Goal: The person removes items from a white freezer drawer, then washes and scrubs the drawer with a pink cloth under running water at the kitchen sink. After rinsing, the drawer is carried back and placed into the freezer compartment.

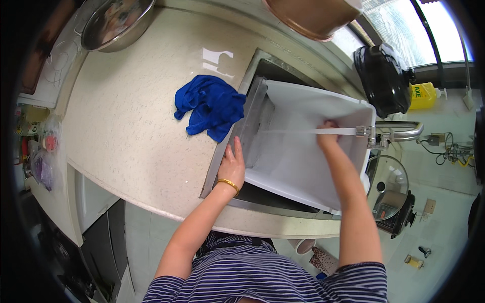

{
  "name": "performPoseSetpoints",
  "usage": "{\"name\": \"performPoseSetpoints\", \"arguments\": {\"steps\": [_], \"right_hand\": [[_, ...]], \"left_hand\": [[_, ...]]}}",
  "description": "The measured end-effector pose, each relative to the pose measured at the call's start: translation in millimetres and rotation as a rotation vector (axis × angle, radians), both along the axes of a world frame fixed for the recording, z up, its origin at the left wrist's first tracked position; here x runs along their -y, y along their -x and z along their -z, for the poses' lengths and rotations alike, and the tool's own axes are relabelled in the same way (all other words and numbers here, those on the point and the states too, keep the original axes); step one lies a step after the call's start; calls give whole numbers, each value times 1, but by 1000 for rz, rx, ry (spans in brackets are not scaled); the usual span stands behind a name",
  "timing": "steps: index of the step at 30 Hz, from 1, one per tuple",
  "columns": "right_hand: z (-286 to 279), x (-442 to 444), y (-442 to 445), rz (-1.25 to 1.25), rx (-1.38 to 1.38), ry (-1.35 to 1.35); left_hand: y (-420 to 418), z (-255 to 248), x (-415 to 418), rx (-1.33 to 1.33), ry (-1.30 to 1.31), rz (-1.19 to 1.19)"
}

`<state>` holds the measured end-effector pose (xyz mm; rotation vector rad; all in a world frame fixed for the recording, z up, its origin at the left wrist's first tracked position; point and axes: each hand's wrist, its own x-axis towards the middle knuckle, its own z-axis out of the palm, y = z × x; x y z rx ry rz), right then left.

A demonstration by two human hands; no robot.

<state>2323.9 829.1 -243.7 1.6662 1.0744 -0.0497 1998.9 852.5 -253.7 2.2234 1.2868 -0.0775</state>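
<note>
A white plastic bin [295, 163] lies tilted in the metal sink [257, 62], its inside facing up. Water streams from the chrome faucet [401, 132] into the bin. My right hand [328, 135] is inside the bin at the stream, its fingers partly hidden by the water. At the left end of the bin, my left hand [232, 164], with a gold bracelet, rests at the sink edge with its fingers spread. A crumpled blue cloth [212, 104] lies on the counter just beyond it.
A metal basin [121, 44] holding something stands at the upper left of the speckled counter [132, 121]. Past the sink are a black lidded pot [382, 79], a yellow soap bottle [423, 96] and a glass lid [394, 170]. A copper-coloured vessel [314, 19] is at the top.
</note>
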Motion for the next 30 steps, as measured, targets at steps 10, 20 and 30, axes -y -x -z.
{"name": "performPoseSetpoints", "arguments": {"steps": [10, 20, 30], "right_hand": [[124, 0, 132, 184, -955, -527], [74, -21, 51, 163, -905, -654], [38, 8, 151, 1162, -1703, -666]], "left_hand": [[8, 13, 7, 131, -174, 34], [5, 11, 3, 270, -93, -15], [10, 8, -4, 595, 284, -189]]}}
